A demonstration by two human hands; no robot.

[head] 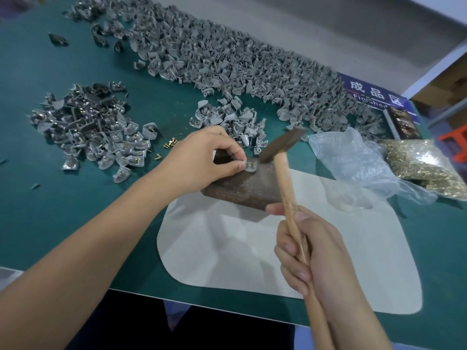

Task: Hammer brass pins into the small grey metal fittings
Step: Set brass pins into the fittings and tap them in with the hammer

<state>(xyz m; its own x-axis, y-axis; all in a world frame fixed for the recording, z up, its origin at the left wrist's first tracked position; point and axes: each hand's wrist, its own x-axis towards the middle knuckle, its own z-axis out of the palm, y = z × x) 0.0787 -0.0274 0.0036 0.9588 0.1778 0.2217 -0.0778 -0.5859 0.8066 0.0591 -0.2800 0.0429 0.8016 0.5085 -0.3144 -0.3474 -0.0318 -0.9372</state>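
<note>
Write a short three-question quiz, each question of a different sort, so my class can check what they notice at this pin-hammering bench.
1. True or false: the right hand grips the hammer by its wooden handle.
2. Multiple choice: the fitting pinched by the left hand rests on A) the white mat, B) the brown block, C) the plastic bag.
3. Fill in: fittings already showing brass pins lie in the pile on the ______ side of the table.

Key: 1 true; 2 B; 3 left.
</note>
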